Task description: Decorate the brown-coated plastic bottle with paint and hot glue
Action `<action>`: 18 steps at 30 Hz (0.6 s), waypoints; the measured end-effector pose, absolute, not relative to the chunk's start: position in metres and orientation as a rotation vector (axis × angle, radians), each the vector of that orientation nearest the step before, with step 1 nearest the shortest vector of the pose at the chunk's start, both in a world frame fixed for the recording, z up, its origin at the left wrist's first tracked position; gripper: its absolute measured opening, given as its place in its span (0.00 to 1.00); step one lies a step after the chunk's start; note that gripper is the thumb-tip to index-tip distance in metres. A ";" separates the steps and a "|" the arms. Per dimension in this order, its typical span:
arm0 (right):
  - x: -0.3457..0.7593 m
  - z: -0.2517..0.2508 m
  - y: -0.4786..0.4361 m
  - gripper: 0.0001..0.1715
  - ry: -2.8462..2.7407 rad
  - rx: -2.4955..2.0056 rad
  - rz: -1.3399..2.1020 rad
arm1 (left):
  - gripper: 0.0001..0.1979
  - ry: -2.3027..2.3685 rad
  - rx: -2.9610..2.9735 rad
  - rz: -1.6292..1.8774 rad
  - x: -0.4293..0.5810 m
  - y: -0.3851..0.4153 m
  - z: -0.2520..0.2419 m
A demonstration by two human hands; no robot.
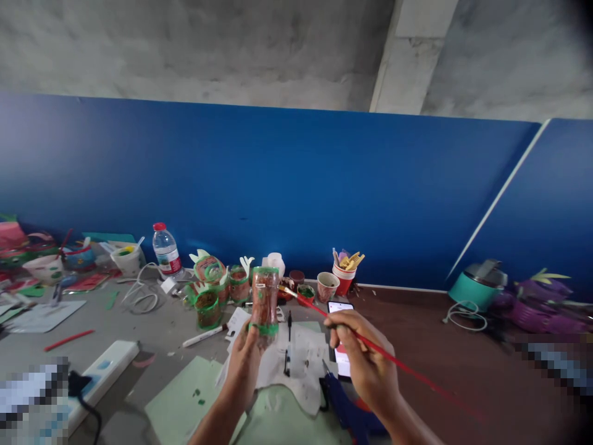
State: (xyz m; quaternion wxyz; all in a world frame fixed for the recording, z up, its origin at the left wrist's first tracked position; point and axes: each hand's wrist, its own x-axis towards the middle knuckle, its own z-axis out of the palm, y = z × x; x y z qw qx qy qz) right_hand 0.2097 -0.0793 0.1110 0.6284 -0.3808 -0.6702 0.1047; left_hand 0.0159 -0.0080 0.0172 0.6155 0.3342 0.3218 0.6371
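My left hand is closed around the base of a small upright bottle painted brown with green bands at top and bottom. My right hand pinches a long red paintbrush, whose bristle tip touches the bottle's upper right side. Both are held up over a white paint-stained sheet and pale green paper. Behind the bottle stand several similar brown-and-green painted containers.
A phone with a lit screen lies by my right hand, a blue glue gun below it. Paper cups, a water bottle, a white cable, a marker and a power strip sit around. A teal cooker stands at right.
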 end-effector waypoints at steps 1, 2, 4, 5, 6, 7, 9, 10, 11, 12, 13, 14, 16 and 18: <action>0.211 0.113 -0.079 0.11 -1.498 -0.862 0.257 | 0.28 0.688 0.742 1.450 0.016 -0.009 0.018; 0.212 0.115 -0.079 0.11 -1.471 -0.852 0.272 | 0.27 0.637 0.712 1.434 0.016 -0.009 0.019; 0.213 0.117 -0.079 0.11 -1.448 -0.839 0.295 | 0.25 0.578 0.660 1.415 0.016 -0.010 0.019; 0.213 0.118 -0.079 0.11 -1.447 -0.834 0.303 | 0.24 0.565 0.638 1.406 0.016 -0.010 0.020; 0.213 0.118 -0.080 0.11 -1.450 -0.829 0.304 | 0.24 0.558 0.618 1.395 0.016 -0.010 0.020; 0.213 0.117 -0.080 0.11 -1.455 -0.823 0.297 | 0.25 0.553 0.599 1.383 0.015 -0.010 0.021; 0.214 0.114 -0.079 0.12 -1.474 -0.820 0.266 | 0.26 0.546 0.572 1.365 0.015 -0.011 0.024; 0.215 0.112 -0.078 0.12 -1.487 -0.830 0.251 | 0.26 0.541 0.564 1.357 0.015 -0.011 0.025; 0.216 0.111 -0.077 0.12 -1.501 -0.851 0.237 | 0.26 0.536 0.560 1.352 0.015 -0.011 0.027; 0.217 0.109 -0.075 0.12 -1.517 -0.881 0.227 | 0.27 0.533 0.559 1.347 0.015 -0.011 0.028; 0.219 0.108 -0.073 0.12 -1.529 -0.918 0.222 | 0.27 0.531 0.560 1.339 0.015 -0.011 0.028; 0.220 0.107 -0.071 0.12 -1.539 -0.956 0.223 | 0.27 0.531 0.562 1.330 0.015 -0.011 0.028; 0.221 0.105 -0.065 0.11 -1.546 -1.018 0.232 | 0.26 0.529 0.569 1.316 0.015 -0.011 0.027; 0.223 0.105 -0.060 0.12 -1.548 -1.046 0.239 | 0.26 0.522 0.580 1.314 0.015 -0.010 0.024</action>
